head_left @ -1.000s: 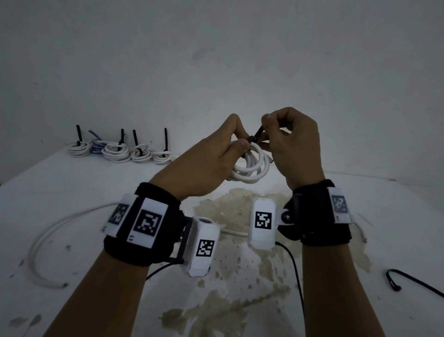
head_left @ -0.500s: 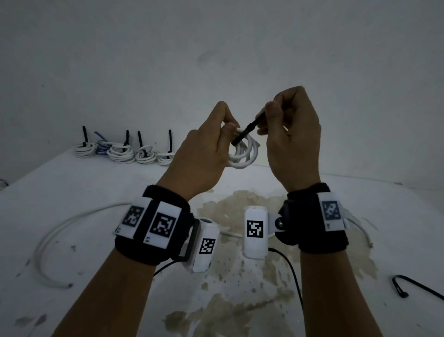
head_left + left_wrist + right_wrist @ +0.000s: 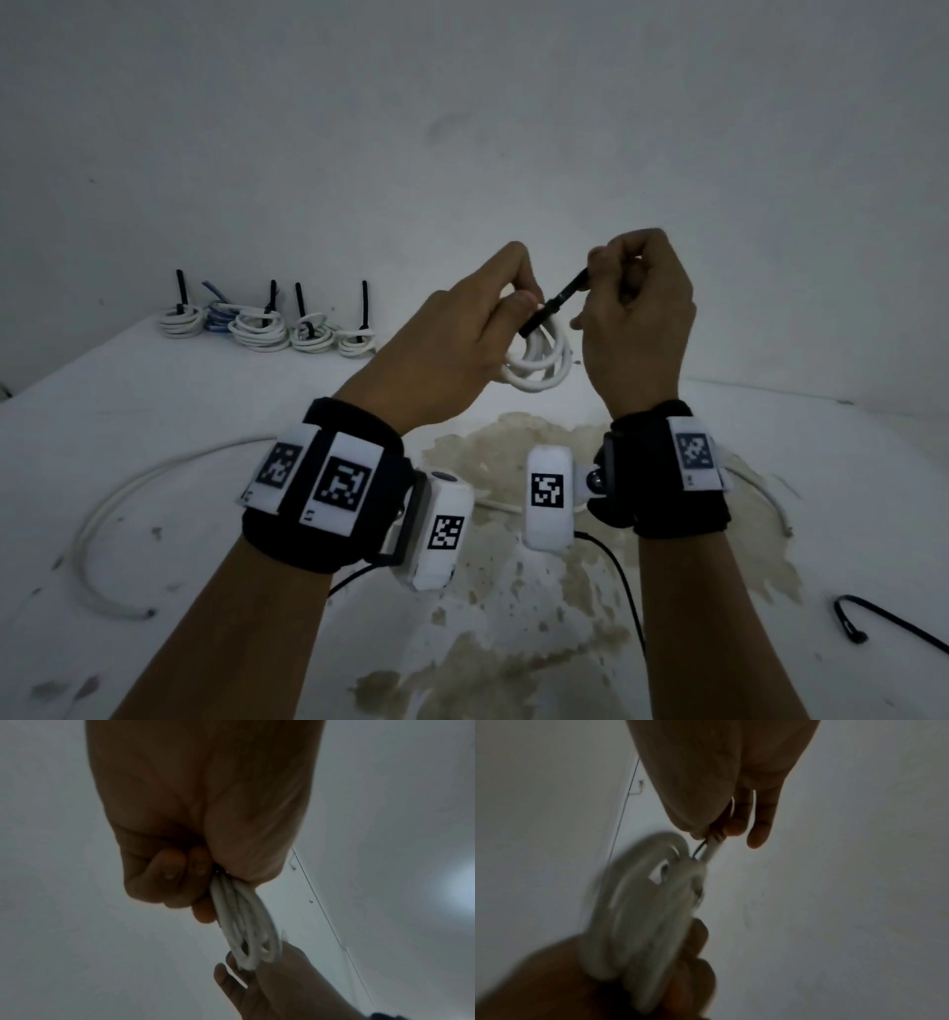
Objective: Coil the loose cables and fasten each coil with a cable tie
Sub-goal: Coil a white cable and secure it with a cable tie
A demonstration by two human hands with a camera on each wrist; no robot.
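Note:
Both hands are raised above the white table [image 3: 154, 411]. My left hand [image 3: 462, 334] grips a small coil of white cable [image 3: 539, 367] at its top; the left wrist view shows the fingers curled round the bundled strands of that coil [image 3: 244, 925]. A black cable tie [image 3: 557, 303] runs up and right from the coil. My right hand [image 3: 637, 303] pinches the tie's free end between thumb and fingers. The right wrist view shows the coil [image 3: 644, 912] blurred, with the left hand below it.
Several tied coils [image 3: 267, 326] with upright black tie tails stand in a row at the back left against the wall. A long loose white cable [image 3: 118, 493] curves over the table's left side. A black tie [image 3: 873, 619] lies at the right. A brown stain marks the middle.
The right hand has drawn the tie's tail up and to the right, away from the coil, so more black strap shows. Both hands rose, then dropped slightly, still holding the coil.

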